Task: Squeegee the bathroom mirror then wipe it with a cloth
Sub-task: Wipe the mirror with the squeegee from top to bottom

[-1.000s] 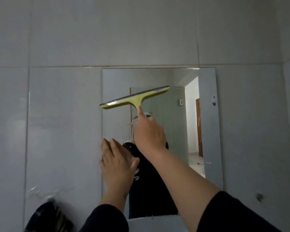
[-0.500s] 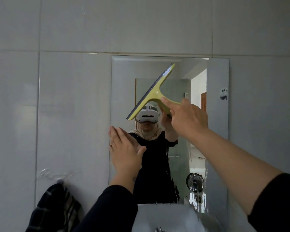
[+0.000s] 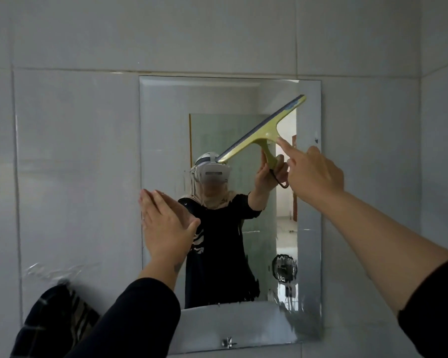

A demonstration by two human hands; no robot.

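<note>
Two hands are up at the mirror (image 3: 166, 120), and the squeegee (image 3: 263, 129) belongs to the right one. The right hand (image 3: 313, 174) is clamped on the yellow handle, index finger stretched up toward the crossbar, so the tool sits directly above and a little to the left of that hand, in the upper right part of the glass. Its blade runs on a steep diagonal: the high end points toward the mirror's upper right corner, the low end drops toward the middle of the glass. Whether the rubber edge is pressed flat on the glass I cannot tell.

The left hand (image 3: 163, 223) is open, fingers together, palm laid against the mirror's left edge, well apart from the tool and apparently bracing only.

Smears and droplets show along the mirror's lower right, so squeegeeing looks unfinished. My guess is that the next stroke depends on levelling that tilted blade, then drawing it down toward the wet patch. A dark striped cloth (image 3: 52, 319) hangs low on the tiled wall (image 3: 75, 151), nearest the left hand.
</note>
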